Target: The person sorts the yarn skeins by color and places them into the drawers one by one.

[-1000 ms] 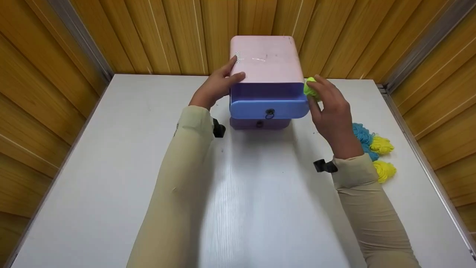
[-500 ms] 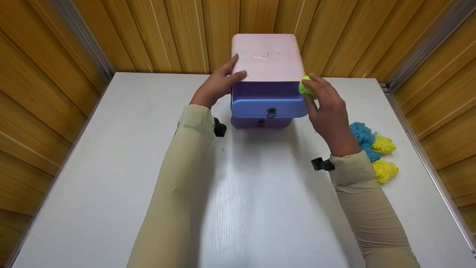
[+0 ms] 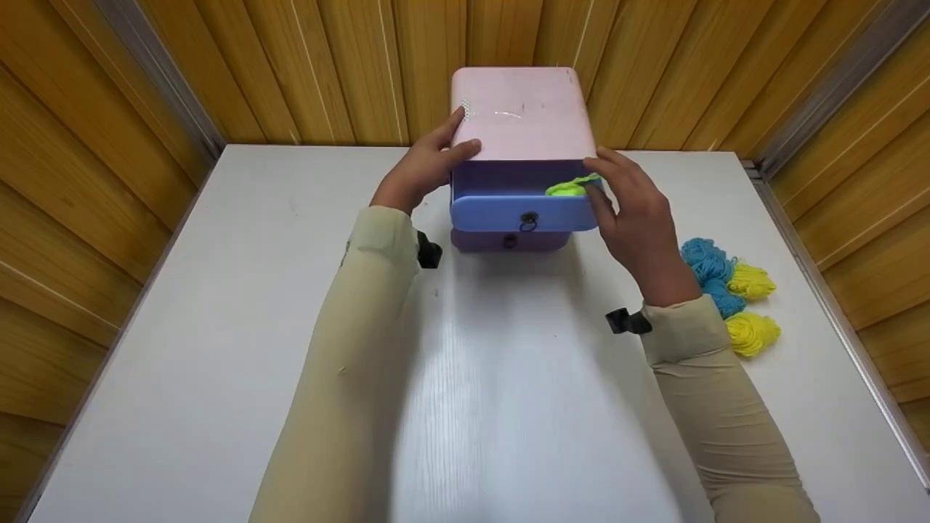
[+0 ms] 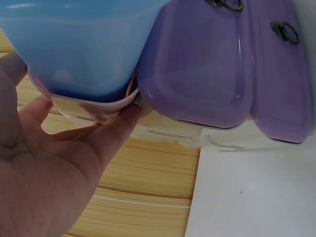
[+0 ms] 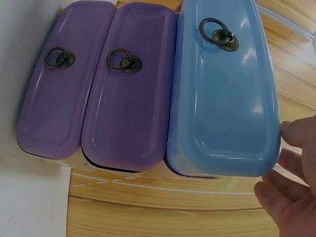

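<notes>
A small cabinet with a pink top stands at the back of the table, its blue top drawer pulled out. My left hand holds the cabinet's left upper edge, thumb and a finger on the top; more fingers lie along the side in the left wrist view. A bright green-yellow yarn skein lies at the drawer's right end, partly hidden by the front. One strand of it reaches toward my right hand, whose fingers are apart at the drawer's right edge. The fingertips' contact with the strand is unclear.
Two blue yarn skeins and two yellow yarn skeins lie on the right of the white table. Two purple lower drawers with ring pulls are closed. Wood-look panels enclose the back and sides.
My right hand has moved slightly left with the green-yellow skein, which has gone from beside the cabinet into the open blue drawer. My left hand keeps its hold on the cabinet.
</notes>
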`<state>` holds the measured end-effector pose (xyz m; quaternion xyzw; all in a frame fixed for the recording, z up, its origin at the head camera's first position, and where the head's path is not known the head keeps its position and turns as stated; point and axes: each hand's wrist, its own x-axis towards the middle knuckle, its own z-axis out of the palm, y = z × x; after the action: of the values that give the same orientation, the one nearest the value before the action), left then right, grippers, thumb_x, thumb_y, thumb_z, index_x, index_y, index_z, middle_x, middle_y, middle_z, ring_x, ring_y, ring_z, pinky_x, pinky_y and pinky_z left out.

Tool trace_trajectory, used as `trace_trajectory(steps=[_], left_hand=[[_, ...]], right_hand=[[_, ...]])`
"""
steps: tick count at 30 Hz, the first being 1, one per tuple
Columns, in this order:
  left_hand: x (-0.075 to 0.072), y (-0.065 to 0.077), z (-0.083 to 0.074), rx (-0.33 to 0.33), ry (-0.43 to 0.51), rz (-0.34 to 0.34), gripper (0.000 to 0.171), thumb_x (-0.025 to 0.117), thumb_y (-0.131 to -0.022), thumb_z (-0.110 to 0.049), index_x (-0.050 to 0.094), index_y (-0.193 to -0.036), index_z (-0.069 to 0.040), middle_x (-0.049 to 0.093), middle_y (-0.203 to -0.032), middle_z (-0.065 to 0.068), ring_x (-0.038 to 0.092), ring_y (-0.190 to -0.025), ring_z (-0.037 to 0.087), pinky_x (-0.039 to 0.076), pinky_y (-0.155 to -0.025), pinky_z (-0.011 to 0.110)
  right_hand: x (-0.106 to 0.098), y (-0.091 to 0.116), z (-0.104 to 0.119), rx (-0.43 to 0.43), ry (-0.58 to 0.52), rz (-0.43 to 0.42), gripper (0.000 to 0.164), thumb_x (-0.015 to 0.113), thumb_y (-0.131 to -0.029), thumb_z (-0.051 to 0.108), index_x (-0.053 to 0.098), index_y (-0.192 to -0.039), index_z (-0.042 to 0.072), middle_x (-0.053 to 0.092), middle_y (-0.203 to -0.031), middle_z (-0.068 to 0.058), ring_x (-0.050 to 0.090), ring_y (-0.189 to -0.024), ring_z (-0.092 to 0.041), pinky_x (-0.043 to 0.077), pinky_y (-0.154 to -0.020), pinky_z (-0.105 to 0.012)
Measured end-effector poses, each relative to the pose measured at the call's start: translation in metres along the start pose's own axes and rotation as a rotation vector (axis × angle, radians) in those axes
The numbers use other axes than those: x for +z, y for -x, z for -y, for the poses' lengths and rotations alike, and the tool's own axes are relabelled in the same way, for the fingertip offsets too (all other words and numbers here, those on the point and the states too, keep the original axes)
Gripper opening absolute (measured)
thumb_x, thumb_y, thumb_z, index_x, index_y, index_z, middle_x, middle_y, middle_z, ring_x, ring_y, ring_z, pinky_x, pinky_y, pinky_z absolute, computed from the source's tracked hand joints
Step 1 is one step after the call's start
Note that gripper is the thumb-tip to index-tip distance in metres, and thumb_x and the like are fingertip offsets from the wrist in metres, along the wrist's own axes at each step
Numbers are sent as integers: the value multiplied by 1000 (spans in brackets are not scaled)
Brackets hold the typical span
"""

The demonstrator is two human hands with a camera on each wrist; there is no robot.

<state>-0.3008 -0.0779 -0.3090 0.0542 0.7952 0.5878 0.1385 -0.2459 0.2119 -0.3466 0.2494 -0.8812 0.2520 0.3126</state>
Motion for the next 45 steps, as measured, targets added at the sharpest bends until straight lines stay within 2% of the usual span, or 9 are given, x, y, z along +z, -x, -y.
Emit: trace_trajectory(steps=[3, 10, 25, 31, 37, 45], left_hand=[[0, 2, 0, -4, 4, -2, 75, 59, -94, -42, 13, -154, -41, 23, -161, 0, 37, -142, 18, 34, -115, 40], [-3, 3, 0, 3, -5, 1, 75, 59, -94, -43, 14, -154, -42, 23, -161, -1, 31, -145, 16, 30, -117, 38], [-4, 3, 1, -5, -25, -3, 75, 58, -94, -43, 12, -153, -43, 22, -161, 0, 33, -144, 17, 33, -116, 40], [-4, 3, 0, -4, -36, -2, 76, 58, -94, -44, 11, -154, -42, 20, -162, -3, 33, -145, 18, 32, -116, 40], [-7, 3, 0, -5, -7, 1, 76, 59, -94, -43, 12, -154, -42, 24, -161, 1, 39, -141, 18, 34, -115, 38], [-7, 3, 0, -11, -10, 5, 76, 59, -94, -43, 12, -153, -43, 23, -161, 0, 38, -141, 19, 34, -115, 39]], right_hand=[[0, 1, -1, -13, 9, -5, 34, 56, -98, 17, 57, -132, 11, 55, -139, -10, 54, -128, -25, 45, -105, -42], [-2, 4, -1, -35, 32, -7, 33, 53, -100, 19, 57, -132, 10, 56, -138, -12, 55, -127, -25, 47, -102, -41], [-5, 13, -7, 63, -13, -60, 30, 52, -101, 20, 60, -129, 12, 59, -135, -9, 57, -125, -27, 45, -104, -43], [-8, 17, -13, 89, 15, -55, 32, 50, -101, 23, 59, -130, 11, 59, -136, -10, 56, -126, -27, 44, -106, -44], [-10, 19, -20, 125, 18, -38, 34, 49, -102, 26, 58, -131, 12, 58, -137, -9, 54, -129, -26, 42, -108, -44], [-14, 25, -32, 174, 23, -3, 36, 49, -102, 29, 57, -132, 13, 57, -138, -9, 52, -130, -27, 41, -109, -44]])
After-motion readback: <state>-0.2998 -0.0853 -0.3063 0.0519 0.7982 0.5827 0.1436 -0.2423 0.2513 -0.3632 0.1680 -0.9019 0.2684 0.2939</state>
